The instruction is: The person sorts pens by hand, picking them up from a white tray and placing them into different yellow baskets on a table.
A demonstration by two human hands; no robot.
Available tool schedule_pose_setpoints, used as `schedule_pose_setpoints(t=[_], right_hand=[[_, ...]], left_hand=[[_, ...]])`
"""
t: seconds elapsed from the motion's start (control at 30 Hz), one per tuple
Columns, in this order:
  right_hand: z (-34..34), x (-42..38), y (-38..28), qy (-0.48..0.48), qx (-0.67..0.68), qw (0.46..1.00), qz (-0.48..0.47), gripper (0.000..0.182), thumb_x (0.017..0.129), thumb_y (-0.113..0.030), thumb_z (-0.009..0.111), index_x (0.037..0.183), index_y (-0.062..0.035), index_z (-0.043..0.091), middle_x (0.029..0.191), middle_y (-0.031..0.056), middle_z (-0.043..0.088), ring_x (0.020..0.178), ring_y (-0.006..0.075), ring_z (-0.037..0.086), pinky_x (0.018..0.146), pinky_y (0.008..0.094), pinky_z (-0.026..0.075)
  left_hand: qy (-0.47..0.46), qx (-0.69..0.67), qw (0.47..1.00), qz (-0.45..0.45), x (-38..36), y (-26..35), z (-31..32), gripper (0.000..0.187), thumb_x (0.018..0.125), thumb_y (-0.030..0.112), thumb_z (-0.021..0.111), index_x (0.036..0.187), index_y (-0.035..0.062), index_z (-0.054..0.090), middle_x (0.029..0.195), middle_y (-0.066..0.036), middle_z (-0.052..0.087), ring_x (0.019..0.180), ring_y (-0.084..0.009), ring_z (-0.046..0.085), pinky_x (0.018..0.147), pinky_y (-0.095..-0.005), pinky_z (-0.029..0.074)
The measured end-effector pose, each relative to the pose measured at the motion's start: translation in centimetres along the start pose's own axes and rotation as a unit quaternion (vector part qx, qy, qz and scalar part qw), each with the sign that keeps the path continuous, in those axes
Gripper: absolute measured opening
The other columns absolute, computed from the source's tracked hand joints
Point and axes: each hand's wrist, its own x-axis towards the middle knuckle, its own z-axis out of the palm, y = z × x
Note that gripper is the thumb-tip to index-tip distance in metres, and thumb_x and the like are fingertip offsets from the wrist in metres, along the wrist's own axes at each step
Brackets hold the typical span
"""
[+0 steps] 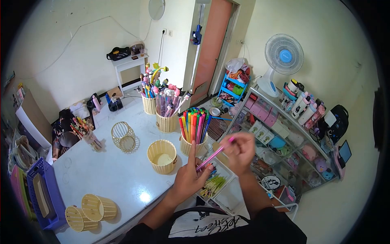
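Note:
Both of my hands hold one pink marker [214, 154] over the right edge of a white table [109, 175]. My right hand [240, 151] pinches its upper end. My left hand [191, 175] grips the lower end, with the forefinger pointing up. Just behind the hands stands a cream basket [192, 145] packed with upright coloured markers [194, 124]. An empty cream basket [161, 156] sits to the left of my left hand. Below the hands a white tray [221, 191] holds thin green sticks.
Further baskets of pens [165, 116] stand at the back of the table, a wire basket [123, 137] at its middle, two tipped baskets [91, 211] near the front. A purple crate [44, 195] sits left. A shelf of goods [284, 138] and a fan [282, 61] stand right.

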Motion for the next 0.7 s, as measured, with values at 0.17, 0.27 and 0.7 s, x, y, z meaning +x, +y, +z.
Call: schedule_pose_setpoints(t=[0.17, 0.27, 0.7], right_hand=[[-0.4, 6.5, -0.1, 0.056, -0.059, 0.986, -0.144, 0.033, 0.085, 0.008, 0.066, 0.109, -0.0011, 0.044, 0.093, 0.0155, 0.063, 0.079, 0.0148, 0.063, 0.069, 0.0242, 0.052], [0.2, 6.7, 2.9, 0.021, -0.086, 0.983, -0.161, 0.030, 0.083, 0.006, 0.070, 0.105, -0.0010, 0.050, 0.091, 0.0152, 0.064, 0.077, 0.0187, 0.064, 0.066, 0.0265, 0.052], [1.1, 4.2, 5.0, -0.092, -0.318, 0.925, -0.187, 0.050, 0.087, -0.020, 0.068, 0.131, -0.0028, 0.049, 0.125, 0.0186, 0.048, 0.109, 0.0318, 0.049, 0.091, 0.0401, 0.041]], left_hand=[[0.012, 0.017, 1.000, 0.018, -0.2, -0.9, 0.6, 0.094, 0.088, 0.020, 0.069, 0.151, -0.0037, 0.003, 0.071, -0.009, 0.061, 0.055, -0.0181, 0.060, 0.051, -0.0303, 0.047], [0.018, 0.030, 0.999, 0.015, -0.2, -1.0, 0.7, 0.094, 0.088, 0.017, 0.069, 0.152, -0.0015, 0.003, 0.070, -0.008, 0.061, 0.053, -0.0151, 0.058, 0.051, -0.0279, 0.046], [0.016, 0.072, 0.997, -0.009, -0.2, -0.8, 0.7, 0.090, 0.088, 0.018, 0.068, 0.152, -0.0020, 0.007, 0.073, -0.010, 0.062, 0.053, -0.0168, 0.060, 0.051, -0.0290, 0.047]])
